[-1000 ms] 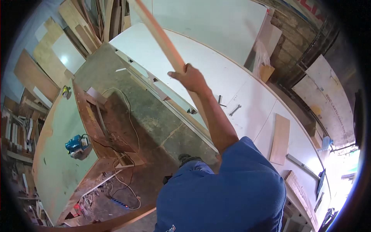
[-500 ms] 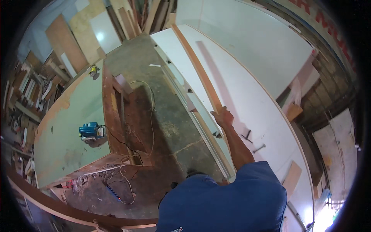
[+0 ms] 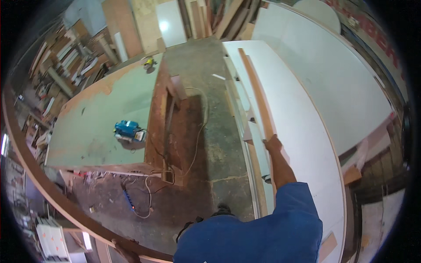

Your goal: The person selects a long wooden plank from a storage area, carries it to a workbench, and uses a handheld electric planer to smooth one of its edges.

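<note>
Dim, uneven workshop light, black fisheye rim
A glare spot (small, round) marks the upright white panel; shadow darkens the floor; straight edges bow outward.

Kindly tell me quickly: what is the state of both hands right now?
Left hand: closed, holding the left strip.
Right hand: closed, holding the right strip.
</note>
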The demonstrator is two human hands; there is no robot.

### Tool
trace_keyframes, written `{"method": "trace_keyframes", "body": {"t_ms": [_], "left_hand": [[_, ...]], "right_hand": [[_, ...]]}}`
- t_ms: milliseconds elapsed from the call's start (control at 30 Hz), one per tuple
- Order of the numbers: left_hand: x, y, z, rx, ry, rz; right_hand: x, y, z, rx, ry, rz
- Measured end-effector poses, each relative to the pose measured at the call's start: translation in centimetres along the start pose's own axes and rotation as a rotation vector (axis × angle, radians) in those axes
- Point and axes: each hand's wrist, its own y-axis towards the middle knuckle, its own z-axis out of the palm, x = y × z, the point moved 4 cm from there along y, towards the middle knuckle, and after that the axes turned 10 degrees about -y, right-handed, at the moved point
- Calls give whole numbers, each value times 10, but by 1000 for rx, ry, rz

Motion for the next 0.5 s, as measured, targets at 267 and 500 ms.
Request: {"method": "trace_keyframes", "body": {"t_ms": [267, 500], "left_hand": [[-21, -8, 14, -76, 53, -82], [-11, -7, 14, -230, 102, -59]], "right_hand": [[-40, 64, 23, -268, -140, -95], [-123, -24, 44, -228, -213, 53]]}}
